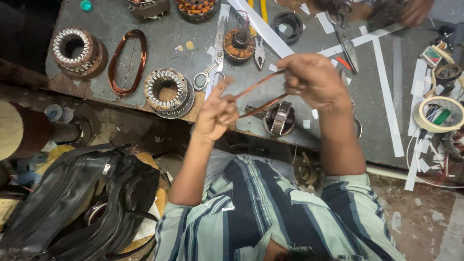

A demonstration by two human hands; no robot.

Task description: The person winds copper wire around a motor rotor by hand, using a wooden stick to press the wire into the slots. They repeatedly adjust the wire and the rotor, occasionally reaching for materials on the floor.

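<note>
both hands pinch a copper wire loop [258, 94]: left hand [216, 115] near end, right hand [314, 79] far end, above the bench [159, 38].

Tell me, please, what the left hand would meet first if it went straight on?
Likely the scissors lying on the bench just beyond the left hand, which holds a copper wire loop; height above them is unclear.

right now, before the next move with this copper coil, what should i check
1. Grip: left hand and right hand each pinch an end of the copper coil: ok.
2. Coil off the table: ok.
3. Strands all bunched, none loose: cannot tell.
4. Sharp tools clear: scissors lie just beyond the left hand: not ok.
5. Other person's hand away from the coil: ok.
</note>
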